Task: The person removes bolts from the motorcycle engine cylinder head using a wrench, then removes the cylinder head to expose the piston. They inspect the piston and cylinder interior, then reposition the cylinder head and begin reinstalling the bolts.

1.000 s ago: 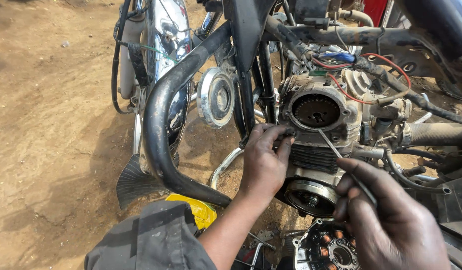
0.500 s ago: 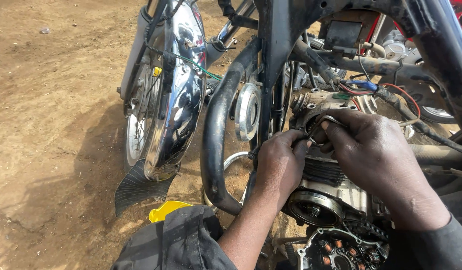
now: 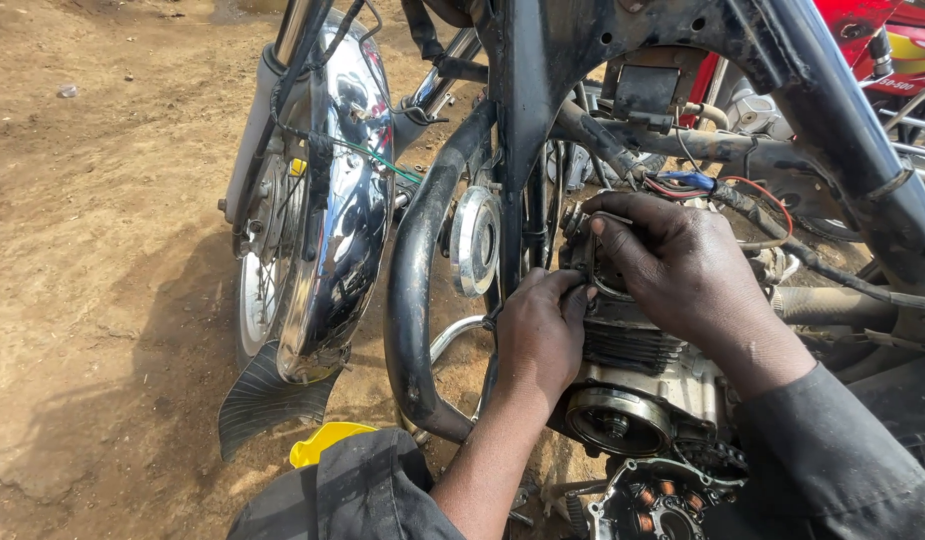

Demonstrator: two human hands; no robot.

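A stripped motorcycle engine [image 3: 632, 385] sits in its black frame [image 3: 542, 90]. My left hand [image 3: 540, 335] presses its fingertips against the front of the finned cylinder [image 3: 622, 345]. My right hand [image 3: 677, 265] lies over the open top of the cylinder, fingers curled around a thin dark ring-like part [image 3: 587, 250] at its edge. What is inside the cylinder opening is hidden by my right hand. Both of my sleeves are dark grey.
The chrome front mudguard [image 3: 342, 210] and wheel [image 3: 262, 260] stand to the left, with a black crash bar [image 3: 412, 290] beside my left hand. A round horn [image 3: 475, 240], loose wires [image 3: 722, 190], a stator cover [image 3: 652, 505] below, a yellow container [image 3: 327, 440], and dirt ground [image 3: 92, 250].
My right hand moved up from below the engine, where it held a thin tool, onto the cylinder top. The view shifted left and closer; my left hand stayed at the cylinder.
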